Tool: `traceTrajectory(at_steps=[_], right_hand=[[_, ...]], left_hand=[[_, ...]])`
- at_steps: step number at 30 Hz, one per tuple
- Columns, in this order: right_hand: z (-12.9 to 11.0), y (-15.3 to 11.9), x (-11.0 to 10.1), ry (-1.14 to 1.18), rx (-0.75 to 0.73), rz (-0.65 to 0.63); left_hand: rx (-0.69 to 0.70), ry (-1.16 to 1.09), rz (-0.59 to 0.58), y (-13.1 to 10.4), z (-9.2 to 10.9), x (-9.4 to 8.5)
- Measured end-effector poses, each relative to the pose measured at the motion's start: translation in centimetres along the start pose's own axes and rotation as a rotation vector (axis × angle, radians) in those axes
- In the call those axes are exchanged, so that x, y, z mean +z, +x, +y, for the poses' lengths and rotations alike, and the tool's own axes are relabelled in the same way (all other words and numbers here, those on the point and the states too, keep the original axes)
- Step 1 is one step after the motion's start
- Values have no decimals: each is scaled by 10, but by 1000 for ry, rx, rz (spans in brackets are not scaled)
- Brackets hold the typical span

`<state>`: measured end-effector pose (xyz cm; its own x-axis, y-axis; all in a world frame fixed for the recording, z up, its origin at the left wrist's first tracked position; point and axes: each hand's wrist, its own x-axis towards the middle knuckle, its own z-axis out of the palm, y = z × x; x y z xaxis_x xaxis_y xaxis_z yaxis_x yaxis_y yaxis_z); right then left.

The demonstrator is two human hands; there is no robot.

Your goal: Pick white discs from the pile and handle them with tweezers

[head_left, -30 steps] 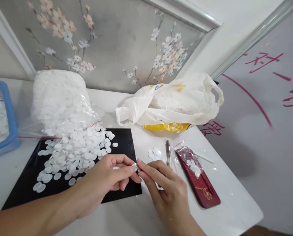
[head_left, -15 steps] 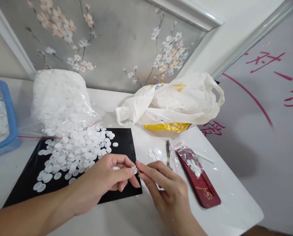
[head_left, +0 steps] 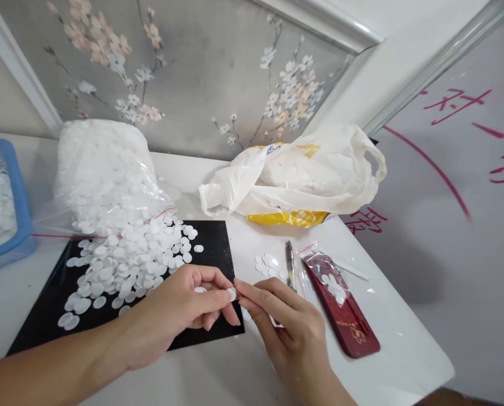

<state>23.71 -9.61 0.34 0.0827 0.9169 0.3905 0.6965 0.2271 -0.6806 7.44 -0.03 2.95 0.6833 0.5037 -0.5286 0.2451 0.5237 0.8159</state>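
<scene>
A small white round disc (head_left: pixel 232 294) is pinched between the thumb and index finger of my left hand (head_left: pixel 201 296), above the right edge of a black sheet (head_left: pixel 209 332). Another white disc (head_left: pixel 200 289) shows inside the curl of that hand. My right hand (head_left: pixel 288 321) meets it from the right, its thumb and index fingertips closed at the disc's edge; whatever lies between them is too small to make out. Loose white discs (head_left: pixel 128 259) lie heaped on the black sheet, spilling from a clear zip bag (head_left: pixel 103 169) full of them.
At far left stands a blue basket (head_left: pixel 23 220) holding more discs. A white and yellow plastic bag (head_left: pixel 311 175) lies at the back. Right of my hands are several flat discs (head_left: pixel 266 264), a pen (head_left: pixel 290 262), and a dark red case (head_left: pixel 349 324) under a small clear bag (head_left: pixel 325 270).
The disc at my left fingertips has turned slightly and shows more of its face. Both hands stay in nearly the same place.
</scene>
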Motion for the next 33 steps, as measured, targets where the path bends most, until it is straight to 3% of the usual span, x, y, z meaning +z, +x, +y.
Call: traceTrajectory(at_steps=[9, 12, 14, 16, 18, 19, 22, 25, 28, 31, 32, 33], right_hand=[[27, 0, 7, -238, 34, 24], [40, -4, 9, -297, 94, 69], [46, -6, 9, -304, 185, 66], [46, -8, 8, -280, 219, -6], [41, -7, 7, -258, 247, -60], [36, -6, 7, -252, 255, -64], [21, 3, 13, -230, 223, -32], [12, 11, 23, -182, 215, -67], [4, 18, 34, -179, 229, -204], [-8, 25, 49, -126, 119, -252], [-12, 28, 55, -92, 68, -263], [-17, 31, 62, -65, 31, -289]], left_hand=[[26, -100, 3, -4, 2, 2], [112, -114, 2, -22, 18, -14], [203, -1, 158, -43, 32, -39], [318, 260, 471, -68, 44, -74], [361, 752, 907, -95, 50, -115], [351, 834, 1013, -107, 51, -135], [257, 1019, 1132, -133, 45, -189], [186, 1078, 1127, -148, 38, -219], [200, 1244, 1183, -154, 35, -215], [283, 1339, 1330, -147, 26, -182], [360, 1305, 1255, -142, 19, -168], [458, 1290, 1101, -135, 10, -154]])
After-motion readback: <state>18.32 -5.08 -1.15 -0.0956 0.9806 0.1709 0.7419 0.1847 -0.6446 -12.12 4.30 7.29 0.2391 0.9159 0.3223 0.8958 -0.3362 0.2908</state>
